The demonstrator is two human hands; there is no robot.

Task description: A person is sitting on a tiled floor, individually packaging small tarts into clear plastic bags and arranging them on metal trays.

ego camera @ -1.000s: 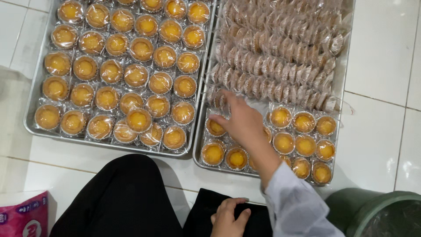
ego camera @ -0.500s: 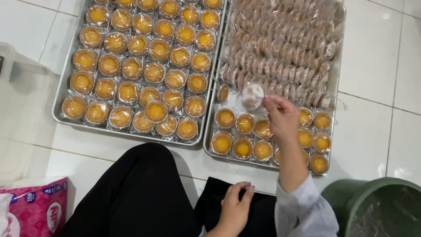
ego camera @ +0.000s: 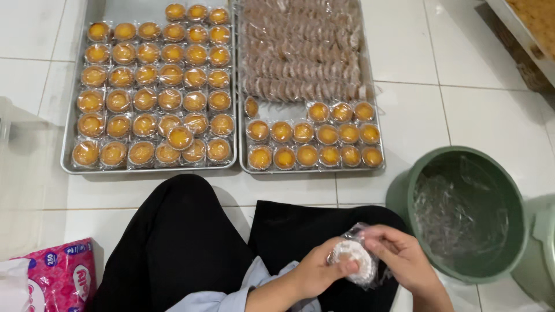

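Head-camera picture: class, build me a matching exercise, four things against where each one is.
Things:
1. wrapped cake
2. green bucket
3. pink packet
4. left tray

Places:
A. bottom left corner of the floor
B. between both hands
C. right of the knees, lined with clear plastic
D. far side of the knees, full of yellow tarts

Pairs: 1-B, 2-C, 3-A, 4-D

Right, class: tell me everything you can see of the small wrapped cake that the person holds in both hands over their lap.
The small round cake in its clear plastic wrapper is seen bottom up: a pale, pleated paper cup with a fluted rim, so its top is hidden. The thin, glossy wrapper crinkles loosely around it and stands up behind. It sits low in the view, above the black-clad lap. The left hand grips it with the thumb across its edge; the right hand pinches the wrapper on the other side.
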